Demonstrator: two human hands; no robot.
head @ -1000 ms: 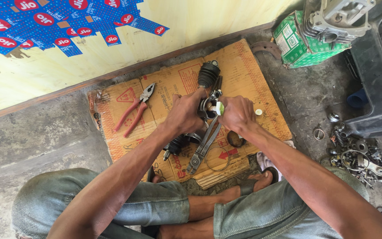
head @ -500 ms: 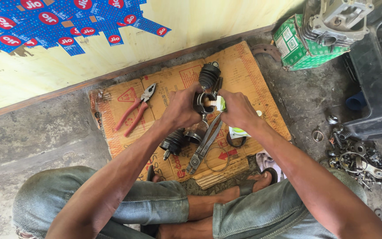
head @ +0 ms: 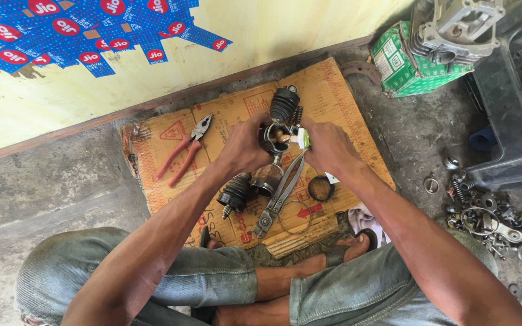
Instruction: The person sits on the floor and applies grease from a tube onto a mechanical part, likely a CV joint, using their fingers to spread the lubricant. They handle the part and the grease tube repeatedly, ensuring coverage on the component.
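My left hand (head: 244, 148) grips a metal joint cup (head: 271, 137); my right hand (head: 330, 147) pinches a small green-and-white tube (head: 302, 139) at its mouth, above flattened cardboard (head: 339, 96)

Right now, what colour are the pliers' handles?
Red, on the pliers lying on the cardboard; head view.

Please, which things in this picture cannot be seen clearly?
- Head view: the small tube is mostly covered by the right hand.
- The metal cup is partly hidden by the left hand.
- The small metal parts at right are too small to identify.
- The engine part is cut off by the top edge.
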